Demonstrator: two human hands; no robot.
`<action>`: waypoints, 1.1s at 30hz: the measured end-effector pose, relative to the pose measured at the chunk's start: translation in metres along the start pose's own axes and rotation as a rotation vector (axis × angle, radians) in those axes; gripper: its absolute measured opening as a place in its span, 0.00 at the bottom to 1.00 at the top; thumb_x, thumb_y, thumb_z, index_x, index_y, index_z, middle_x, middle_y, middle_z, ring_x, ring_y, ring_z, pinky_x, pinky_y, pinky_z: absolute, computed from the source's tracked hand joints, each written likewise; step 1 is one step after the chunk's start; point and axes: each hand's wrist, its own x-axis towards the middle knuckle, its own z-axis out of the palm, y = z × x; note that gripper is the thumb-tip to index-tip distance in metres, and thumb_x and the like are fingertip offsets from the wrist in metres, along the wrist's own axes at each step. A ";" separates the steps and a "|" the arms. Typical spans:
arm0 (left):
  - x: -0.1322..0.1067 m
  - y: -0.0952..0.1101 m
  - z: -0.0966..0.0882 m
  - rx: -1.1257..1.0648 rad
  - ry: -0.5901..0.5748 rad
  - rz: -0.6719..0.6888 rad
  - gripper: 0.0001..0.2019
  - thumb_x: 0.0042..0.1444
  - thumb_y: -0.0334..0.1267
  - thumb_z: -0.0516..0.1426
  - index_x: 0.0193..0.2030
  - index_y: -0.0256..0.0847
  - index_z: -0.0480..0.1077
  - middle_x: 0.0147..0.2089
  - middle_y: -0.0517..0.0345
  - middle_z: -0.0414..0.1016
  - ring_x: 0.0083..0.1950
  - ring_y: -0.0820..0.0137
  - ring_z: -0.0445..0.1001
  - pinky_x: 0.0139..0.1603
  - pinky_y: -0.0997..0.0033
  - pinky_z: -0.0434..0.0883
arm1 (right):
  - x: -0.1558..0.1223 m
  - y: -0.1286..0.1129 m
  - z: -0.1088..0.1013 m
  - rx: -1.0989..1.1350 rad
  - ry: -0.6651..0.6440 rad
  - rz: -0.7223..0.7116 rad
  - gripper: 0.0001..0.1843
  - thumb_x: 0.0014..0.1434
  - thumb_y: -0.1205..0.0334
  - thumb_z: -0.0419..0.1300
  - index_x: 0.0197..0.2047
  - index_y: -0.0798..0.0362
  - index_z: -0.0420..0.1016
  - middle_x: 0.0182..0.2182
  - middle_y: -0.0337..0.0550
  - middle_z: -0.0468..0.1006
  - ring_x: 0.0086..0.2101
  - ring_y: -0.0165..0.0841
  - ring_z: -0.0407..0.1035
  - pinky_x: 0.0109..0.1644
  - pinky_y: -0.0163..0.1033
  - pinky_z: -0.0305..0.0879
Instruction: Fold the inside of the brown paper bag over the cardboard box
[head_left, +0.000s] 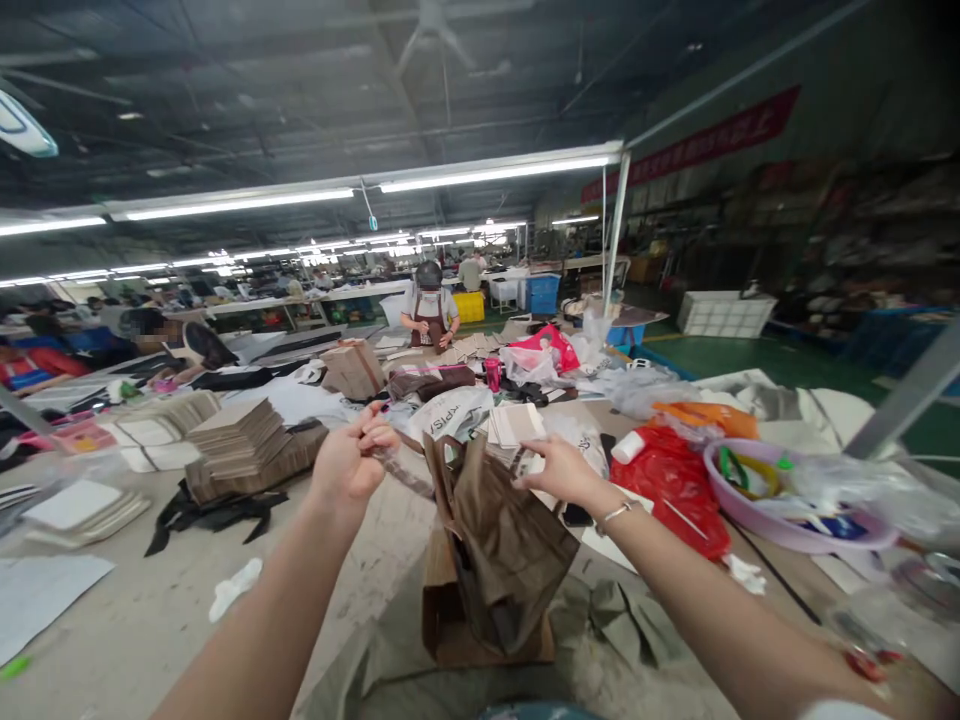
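My left hand (351,458) is raised over the table with its fingers pinched on a brown ribbon strap (409,474) that runs toward a brown paper bag (504,545). The bag stands upright and crumpled on a flat brown card in front of me. Close to the bag's top edge, my right hand (559,470), with a bracelet at the wrist, grips the strap's other end. Both forearms reach in from the bottom of the view.
A stack of brown card sheets (238,436) lies left of my hands. A red plastic bag (675,485) and a lilac basin (780,515) sit to the right. A person in an apron (429,308) stands at the far end of the cluttered table (150,610).
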 end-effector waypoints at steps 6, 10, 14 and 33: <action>-0.010 0.029 0.005 0.045 -0.078 -0.064 0.12 0.63 0.25 0.39 0.36 0.33 0.61 0.19 0.70 0.51 0.14 0.84 0.52 0.15 0.86 0.58 | 0.005 0.025 -0.048 0.371 0.133 0.105 0.27 0.51 0.44 0.60 0.47 0.54 0.77 0.38 0.48 0.77 0.36 0.37 0.69 0.42 0.41 0.64; -0.020 0.035 -0.002 -0.002 -0.208 0.048 0.09 0.63 0.26 0.42 0.40 0.34 0.62 0.21 0.68 0.55 0.16 0.84 0.56 0.17 0.85 0.61 | 0.010 0.045 -0.054 0.720 0.308 0.191 0.29 0.52 0.46 0.57 0.52 0.56 0.73 0.32 0.45 0.78 0.31 0.34 0.69 0.34 0.38 0.64; 0.006 0.027 -0.001 0.063 0.088 0.098 0.16 0.60 0.21 0.37 0.40 0.36 0.62 0.18 0.71 0.48 0.11 0.84 0.47 0.12 0.85 0.53 | 0.022 0.061 -0.034 0.535 0.277 0.286 0.14 0.45 0.56 0.63 0.35 0.54 0.81 0.29 0.45 0.78 0.32 0.35 0.69 0.36 0.37 0.62; -0.012 0.003 -0.121 1.330 -0.063 0.062 0.23 0.49 0.45 0.61 0.51 0.38 0.71 0.18 0.63 0.66 0.20 0.74 0.64 0.24 0.76 0.64 | -0.116 -0.023 -0.007 0.760 -0.408 -0.064 0.47 0.57 0.57 0.57 0.68 0.48 0.27 0.37 0.41 0.75 0.33 0.33 0.68 0.38 0.37 0.65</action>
